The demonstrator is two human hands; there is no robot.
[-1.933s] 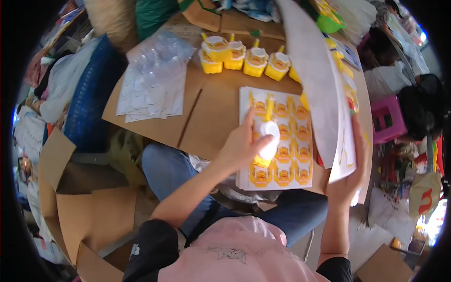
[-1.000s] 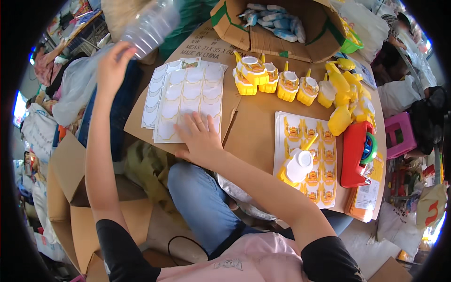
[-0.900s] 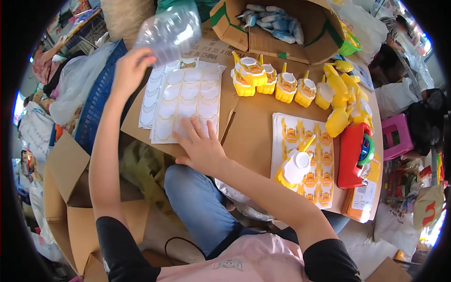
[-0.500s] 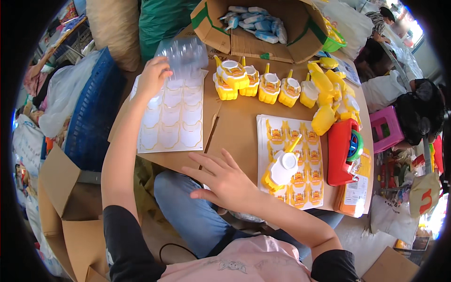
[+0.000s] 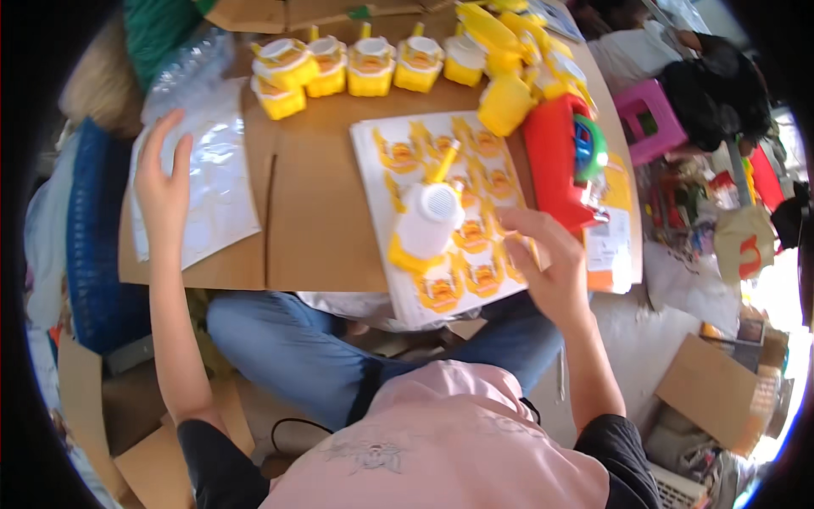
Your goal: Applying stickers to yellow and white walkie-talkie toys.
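Observation:
My left hand [image 5: 164, 182] is open, thumb and fingers apart, over the mostly white sheet [image 5: 216, 199] at the left. At the right edge of a stack of yellow-printed sticker sheets [image 5: 441, 297] is my right hand [image 5: 551, 267], its fingers bent and a gap between thumb and forefinger. A white and yellow toy walkie-talkie [image 5: 428, 222] with a yellow antenna lies on that stack, touched by neither hand. Clear plastic packaging [image 5: 191, 72] lies beyond my left hand.
Several similar toys [image 5: 370, 66] stand in a row at the back, beside a heap of yellow toy pieces [image 5: 506, 102]. A red tape dispenser [image 5: 555, 161] stands right of the stickers. A cardboard box [image 5: 246, 15] is behind; a blue crate [image 5: 110, 246] is at the left.
My left hand has left the clear packaging and come nearer, over the white sheet. My right hand has moved right, to the sticker stack's edge. The whole view has shifted.

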